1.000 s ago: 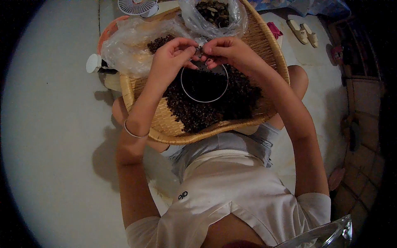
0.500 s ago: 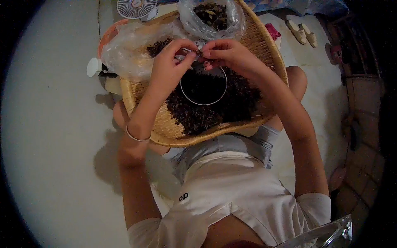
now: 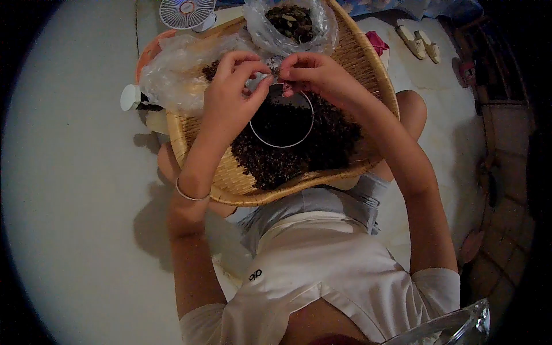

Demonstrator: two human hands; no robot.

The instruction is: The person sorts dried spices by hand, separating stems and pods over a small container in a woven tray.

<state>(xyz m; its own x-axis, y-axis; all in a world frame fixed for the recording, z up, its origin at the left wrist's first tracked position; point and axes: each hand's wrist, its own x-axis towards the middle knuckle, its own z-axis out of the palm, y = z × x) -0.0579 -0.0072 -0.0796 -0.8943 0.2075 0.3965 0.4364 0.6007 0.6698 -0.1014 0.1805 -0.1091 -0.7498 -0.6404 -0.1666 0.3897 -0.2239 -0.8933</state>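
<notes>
My left hand [image 3: 234,86] and my right hand [image 3: 315,76] are raised close together over the far part of a woven bamboo tray [image 3: 230,192]. The fingertips of each are pinched. A small dark bit shows between the two hands, too small to name, and it appears to be at my right fingertips. Whether my left fingers hold anything, I cannot tell. Just below the hands stands a round bowl with a thin white rim [image 3: 283,146], holding dark bits. Around it a heap of dark, dried crumbly material [image 3: 270,172] covers much of the tray.
Beyond my hands, a clear plastic bag [image 3: 328,34] holds dark leafy pieces. Another crumpled clear bag [image 3: 178,75] lies at the tray's left, over an orange basin [image 3: 148,56]. Nearby are a white fan [image 3: 187,10] and a white-capped container [image 3: 131,98]. Pale slippers [image 3: 411,43] rest on the floor.
My left hand has shifted slightly left, so its fingertips are a little farther from my right hand. My right hand stays almost in place, still pinched.
</notes>
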